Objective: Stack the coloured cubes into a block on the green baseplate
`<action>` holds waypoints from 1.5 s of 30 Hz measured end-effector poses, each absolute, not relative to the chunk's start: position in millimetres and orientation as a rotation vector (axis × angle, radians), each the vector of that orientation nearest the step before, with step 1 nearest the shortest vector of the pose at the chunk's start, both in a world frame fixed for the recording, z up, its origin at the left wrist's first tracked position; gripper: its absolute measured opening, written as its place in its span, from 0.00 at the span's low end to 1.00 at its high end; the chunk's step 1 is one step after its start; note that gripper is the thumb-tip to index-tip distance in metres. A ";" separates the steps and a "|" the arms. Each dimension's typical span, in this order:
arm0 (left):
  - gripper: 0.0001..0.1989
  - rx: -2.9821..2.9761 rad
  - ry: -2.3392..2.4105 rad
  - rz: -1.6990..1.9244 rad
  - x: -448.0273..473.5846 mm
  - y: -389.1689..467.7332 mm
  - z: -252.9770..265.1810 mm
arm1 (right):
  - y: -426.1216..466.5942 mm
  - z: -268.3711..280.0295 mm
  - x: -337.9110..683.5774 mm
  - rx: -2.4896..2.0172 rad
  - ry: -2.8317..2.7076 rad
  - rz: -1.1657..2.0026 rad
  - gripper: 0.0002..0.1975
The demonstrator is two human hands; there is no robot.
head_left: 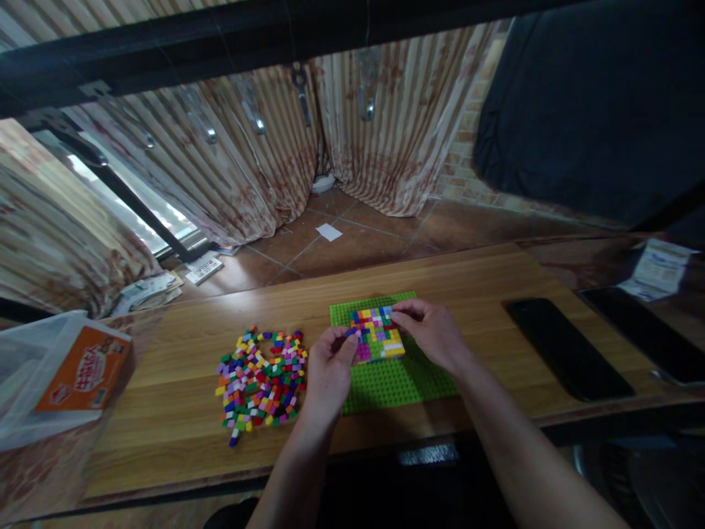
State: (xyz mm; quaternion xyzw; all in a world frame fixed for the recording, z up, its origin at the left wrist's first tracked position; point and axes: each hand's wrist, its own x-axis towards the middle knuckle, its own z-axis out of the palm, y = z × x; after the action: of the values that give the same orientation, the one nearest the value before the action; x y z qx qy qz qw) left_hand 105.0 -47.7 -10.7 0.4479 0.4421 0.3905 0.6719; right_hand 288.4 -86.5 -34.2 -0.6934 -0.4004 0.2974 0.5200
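A green studded baseplate (380, 386) lies on the wooden board. On its upper part sits a layered block of multicoloured building bricks (380, 338), with yellow, white, pink and red pieces showing. My left hand (330, 364) is at the block's left side, thumb and forefinger pinched on a small purple brick (353, 333). At the far right corner of the block, my right hand (432, 330) has its fingertips closed beside a light blue brick (387, 311); whether it grips that piece is hard to see. Left of my hands spreads a pile of loose bricks (264, 378).
Two dark phone-like slabs, a nearer one (567, 349) and a farther one (650, 330), lie to the right. A clear plastic bin (71, 330) with an orange label stands at far left. Beyond the board (181, 367) are tiled floor and striped curtains (247, 162).
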 end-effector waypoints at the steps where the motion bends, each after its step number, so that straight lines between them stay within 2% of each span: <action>1: 0.13 1.014 0.997 0.878 105.2 -47.7 -10.6 | -86.2 -34.4 288.2 -1.664 -0.959 0.707 0.10; 10: 0.13 1.089 1.008 0.869 103.1 -46.3 -11.5 | -88.0 -30.8 287.1 -1.656 -0.947 0.706 0.12; 16: 0.11 1.162 0.984 0.885 100.0 -46.7 -1.8 | -94.0 -8.7 286.5 -1.558 -0.667 0.581 0.15; 24: 0.09 1.266 0.850 0.837 98.1 -50.0 2.3 | -101.7 1.1 248.9 -1.337 -1.080 0.858 0.09; 31: 0.09 1.353 0.791 0.793 96.6 -52.8 -3.7 | -101.5 -2.4 245.1 -1.277 -1.138 0.898 0.06; 39: 0.06 1.720 0.836 0.717 92.1 -53.8 -6.0 | -103.9 4.4 244.2 -1.326 -1.204 0.929 0.08; 45: 0.06 1.759 0.794 0.668 90.0 -52.9 -1.6 | -102.8 9.3 245.1 -1.221 -1.157 1.028 0.13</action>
State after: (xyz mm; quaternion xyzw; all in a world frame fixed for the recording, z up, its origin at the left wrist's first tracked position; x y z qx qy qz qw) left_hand 90.0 -52.9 -1.6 0.7345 0.3316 0.2790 0.5222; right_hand 245.1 -102.8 9.3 -0.5165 -0.4892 0.4346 0.5523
